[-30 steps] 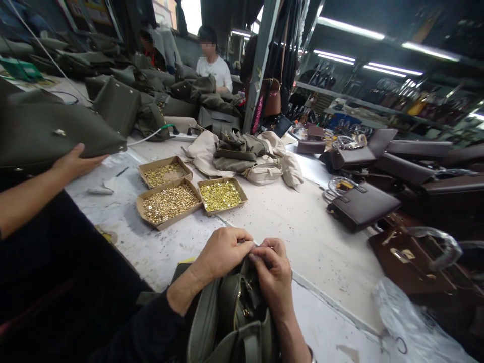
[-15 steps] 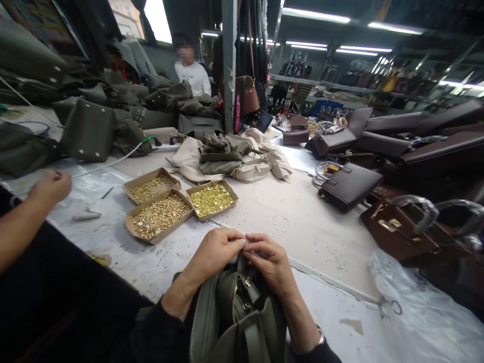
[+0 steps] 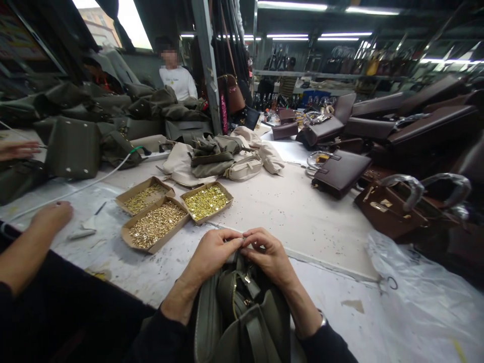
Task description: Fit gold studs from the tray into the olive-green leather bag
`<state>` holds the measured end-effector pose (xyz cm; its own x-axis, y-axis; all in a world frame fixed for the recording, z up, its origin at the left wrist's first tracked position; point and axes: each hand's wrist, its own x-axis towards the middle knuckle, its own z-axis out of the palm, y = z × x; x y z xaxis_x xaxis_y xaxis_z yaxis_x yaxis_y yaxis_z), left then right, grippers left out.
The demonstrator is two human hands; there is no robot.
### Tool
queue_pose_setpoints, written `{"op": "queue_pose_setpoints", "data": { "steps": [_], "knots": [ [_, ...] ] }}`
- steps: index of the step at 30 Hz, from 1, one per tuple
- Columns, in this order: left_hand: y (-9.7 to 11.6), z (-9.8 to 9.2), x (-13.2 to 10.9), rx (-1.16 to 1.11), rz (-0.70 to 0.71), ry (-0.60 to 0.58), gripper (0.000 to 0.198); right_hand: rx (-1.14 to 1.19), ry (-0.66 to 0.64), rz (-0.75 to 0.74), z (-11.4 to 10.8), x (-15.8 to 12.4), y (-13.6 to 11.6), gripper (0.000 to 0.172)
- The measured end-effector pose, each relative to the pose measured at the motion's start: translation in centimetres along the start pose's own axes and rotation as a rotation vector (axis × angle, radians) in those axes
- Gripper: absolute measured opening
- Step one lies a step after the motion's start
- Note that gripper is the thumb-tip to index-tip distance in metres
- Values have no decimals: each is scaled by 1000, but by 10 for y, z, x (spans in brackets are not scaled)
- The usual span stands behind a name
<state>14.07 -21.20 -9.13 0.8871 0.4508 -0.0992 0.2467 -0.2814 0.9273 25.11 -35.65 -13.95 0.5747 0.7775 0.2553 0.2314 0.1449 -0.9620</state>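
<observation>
Two hands pinch the far end of a green bag [image 3: 223,322].
The left hand [image 3: 209,254] and right hand [image 3: 269,257] meet there, fingertips closed on the bag; I can't tell what small bit sits between them. The green bag is close in front of the person, by the table [image 3: 325,290], maybe so both hands can work easily. Card trays [image 3: 162,241] of gold bits [image 3: 157,223] sit near, likely for easy reach.
</observation>
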Motion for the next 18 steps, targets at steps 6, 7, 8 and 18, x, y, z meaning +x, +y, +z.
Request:
{"op": "queue_pose_setpoints", "data": {
  "steps": [6, 7, 8, 18],
  "knots": [
    [2, 2, -4, -12, -43, 8, 24, -14, -34, 167, -4, 0, 1, 24],
    [3, 2, -5, -7, -43, 9, 24, -13, -54, 185, -5, 1, 1, 24],
    [3, 2, -5, 2, -42, 11, 23, -7, -71, 196, -6, 1, 1, 24],
    [11, 2, -4, 83, -26, 16, 22, 9, -120, 235, -11, 2, -4, 20]
  ]
}}
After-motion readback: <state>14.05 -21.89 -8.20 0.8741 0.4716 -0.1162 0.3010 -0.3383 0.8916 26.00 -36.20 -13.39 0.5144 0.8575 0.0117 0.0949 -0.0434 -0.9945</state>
